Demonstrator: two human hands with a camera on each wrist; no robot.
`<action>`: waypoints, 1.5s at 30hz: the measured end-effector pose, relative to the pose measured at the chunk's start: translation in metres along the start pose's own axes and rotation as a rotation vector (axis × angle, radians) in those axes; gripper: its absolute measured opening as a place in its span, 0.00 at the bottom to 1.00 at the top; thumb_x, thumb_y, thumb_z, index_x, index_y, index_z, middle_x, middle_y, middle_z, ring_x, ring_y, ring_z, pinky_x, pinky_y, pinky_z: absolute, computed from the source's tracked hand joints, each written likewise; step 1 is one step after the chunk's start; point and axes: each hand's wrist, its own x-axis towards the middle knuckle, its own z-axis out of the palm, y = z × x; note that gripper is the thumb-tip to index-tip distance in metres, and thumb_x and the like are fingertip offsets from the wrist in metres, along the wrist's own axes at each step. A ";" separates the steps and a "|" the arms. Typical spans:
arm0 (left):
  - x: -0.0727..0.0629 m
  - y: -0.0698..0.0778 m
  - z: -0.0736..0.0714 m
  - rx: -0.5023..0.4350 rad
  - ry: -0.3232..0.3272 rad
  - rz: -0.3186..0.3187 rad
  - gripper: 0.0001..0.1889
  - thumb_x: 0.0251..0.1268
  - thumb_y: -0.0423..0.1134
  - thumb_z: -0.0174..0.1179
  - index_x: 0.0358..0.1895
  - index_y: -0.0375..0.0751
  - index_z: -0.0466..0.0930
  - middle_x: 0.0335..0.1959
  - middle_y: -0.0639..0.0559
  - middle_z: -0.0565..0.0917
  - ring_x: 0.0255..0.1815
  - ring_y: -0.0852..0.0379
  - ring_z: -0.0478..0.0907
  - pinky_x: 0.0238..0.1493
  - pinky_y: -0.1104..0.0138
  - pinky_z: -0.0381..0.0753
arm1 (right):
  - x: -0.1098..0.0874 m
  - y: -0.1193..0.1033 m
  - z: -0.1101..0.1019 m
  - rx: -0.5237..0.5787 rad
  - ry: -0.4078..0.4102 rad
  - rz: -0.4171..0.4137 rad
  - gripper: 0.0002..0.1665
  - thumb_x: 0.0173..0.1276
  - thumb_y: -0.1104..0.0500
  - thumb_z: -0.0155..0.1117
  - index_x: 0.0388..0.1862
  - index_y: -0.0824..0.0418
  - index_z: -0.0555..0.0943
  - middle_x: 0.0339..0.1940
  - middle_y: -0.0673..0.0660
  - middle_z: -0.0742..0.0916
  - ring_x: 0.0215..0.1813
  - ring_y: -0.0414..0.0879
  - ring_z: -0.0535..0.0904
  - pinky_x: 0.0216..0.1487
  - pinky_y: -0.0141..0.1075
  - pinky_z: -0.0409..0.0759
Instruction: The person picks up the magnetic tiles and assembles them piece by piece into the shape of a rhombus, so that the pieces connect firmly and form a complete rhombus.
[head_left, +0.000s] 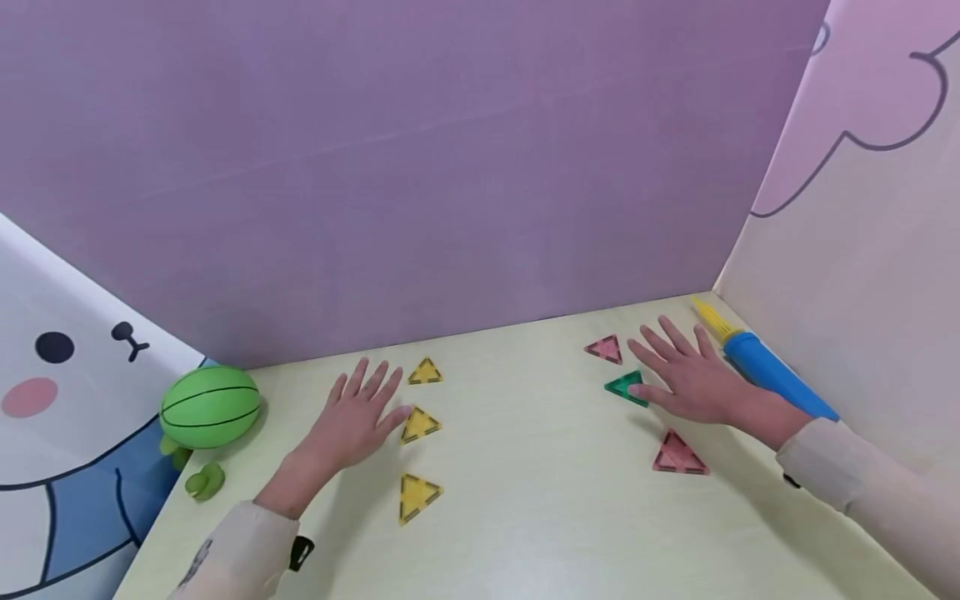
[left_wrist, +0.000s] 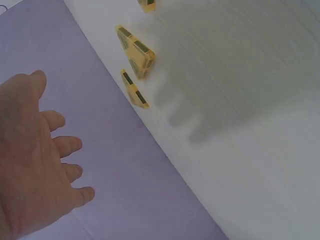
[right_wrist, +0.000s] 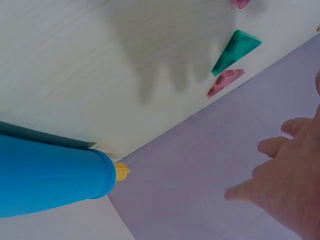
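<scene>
My left hand (head_left: 348,429) is spread flat over the left part of the table, palm down, with its shadow beside it. To its right lie three yellow triangular tiles in a column: a far one (head_left: 426,372), a middle yellow tile (head_left: 418,427) whose edge the thumb overlaps in the head view, and a near one (head_left: 417,498). My right hand (head_left: 697,385), also spread and holding nothing, hovers on the right. Its thumb overlaps a green triangular tile (head_left: 624,386). One pink triangular tile (head_left: 606,349) lies behind the green one, another pink tile (head_left: 679,455) in front.
A green ball (head_left: 210,408) with black lines sits at the left edge, beside a small green toy (head_left: 205,482). At the right wall lies a blue tube-shaped object (head_left: 780,375) with a yellow tip. A purple wall (head_left: 450,183) closes off the back.
</scene>
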 end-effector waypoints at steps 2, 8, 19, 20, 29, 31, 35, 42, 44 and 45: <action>0.007 -0.004 -0.001 -0.062 -0.046 -0.007 0.37 0.78 0.61 0.45 0.79 0.42 0.56 0.79 0.38 0.60 0.80 0.34 0.51 0.75 0.38 0.53 | 0.000 0.000 0.000 -0.012 -0.002 -0.002 0.48 0.73 0.35 0.56 0.82 0.56 0.55 0.82 0.65 0.57 0.83 0.68 0.41 0.75 0.71 0.40; 0.039 -0.018 -0.004 -0.256 -0.212 -0.101 0.34 0.79 0.60 0.44 0.77 0.42 0.61 0.73 0.38 0.71 0.72 0.37 0.69 0.70 0.43 0.67 | -0.001 -0.002 -0.003 -0.060 -0.003 -0.010 0.46 0.71 0.44 0.63 0.80 0.61 0.58 0.79 0.67 0.66 0.79 0.71 0.53 0.72 0.69 0.58; 0.081 -0.013 0.027 -0.182 -0.308 -0.124 0.34 0.81 0.56 0.41 0.80 0.40 0.52 0.80 0.36 0.54 0.81 0.33 0.49 0.76 0.38 0.54 | -0.002 -0.004 0.002 -0.058 -0.004 -0.008 0.45 0.69 0.47 0.67 0.79 0.59 0.61 0.79 0.67 0.66 0.79 0.70 0.52 0.71 0.73 0.51; 0.083 -0.011 0.030 -0.170 -0.321 -0.124 0.34 0.82 0.56 0.40 0.80 0.40 0.51 0.81 0.36 0.52 0.81 0.31 0.46 0.75 0.37 0.52 | -0.002 -0.004 0.003 -0.054 -0.008 -0.003 0.45 0.69 0.47 0.67 0.79 0.59 0.61 0.79 0.66 0.65 0.80 0.70 0.51 0.72 0.73 0.50; 0.094 0.012 0.041 -0.058 -0.401 -0.084 0.35 0.82 0.59 0.36 0.80 0.41 0.51 0.82 0.40 0.49 0.81 0.29 0.39 0.74 0.34 0.51 | -0.003 -0.002 0.001 -0.063 0.002 -0.011 0.44 0.70 0.47 0.66 0.79 0.59 0.62 0.78 0.66 0.67 0.79 0.70 0.52 0.71 0.74 0.49; 0.095 0.022 0.041 -0.049 -0.409 -0.064 0.35 0.81 0.60 0.36 0.80 0.42 0.51 0.82 0.41 0.49 0.82 0.32 0.39 0.76 0.36 0.51 | -0.002 -0.003 0.000 -0.071 0.005 -0.017 0.44 0.70 0.47 0.66 0.79 0.59 0.62 0.78 0.66 0.67 0.79 0.70 0.52 0.71 0.74 0.50; 0.097 0.043 0.046 0.000 -0.411 -0.012 0.37 0.80 0.62 0.37 0.80 0.40 0.53 0.82 0.41 0.51 0.83 0.37 0.43 0.77 0.41 0.53 | 0.000 -0.009 -0.002 -0.068 -0.001 -0.030 0.44 0.69 0.48 0.67 0.79 0.59 0.62 0.77 0.66 0.68 0.79 0.70 0.52 0.71 0.74 0.50; 0.087 0.081 0.053 0.082 -0.391 0.109 0.41 0.77 0.66 0.41 0.79 0.38 0.55 0.81 0.39 0.54 0.82 0.42 0.52 0.77 0.46 0.58 | 0.008 -0.028 0.004 -0.086 -0.013 -0.082 0.40 0.69 0.48 0.67 0.76 0.58 0.67 0.74 0.65 0.73 0.78 0.69 0.58 0.70 0.73 0.55; 0.082 0.090 0.052 0.076 -0.386 0.145 0.41 0.76 0.66 0.41 0.79 0.40 0.56 0.81 0.41 0.54 0.82 0.44 0.52 0.77 0.46 0.58 | 0.012 -0.035 0.008 -0.101 -0.017 -0.113 0.38 0.69 0.48 0.67 0.75 0.58 0.69 0.74 0.65 0.74 0.77 0.68 0.61 0.69 0.73 0.56; 0.079 0.094 0.052 0.078 -0.386 0.162 0.41 0.76 0.67 0.41 0.79 0.41 0.55 0.81 0.42 0.54 0.82 0.45 0.52 0.77 0.47 0.58 | 0.014 -0.038 0.010 -0.104 -0.019 -0.132 0.37 0.70 0.48 0.67 0.74 0.59 0.70 0.74 0.65 0.74 0.77 0.68 0.61 0.69 0.73 0.57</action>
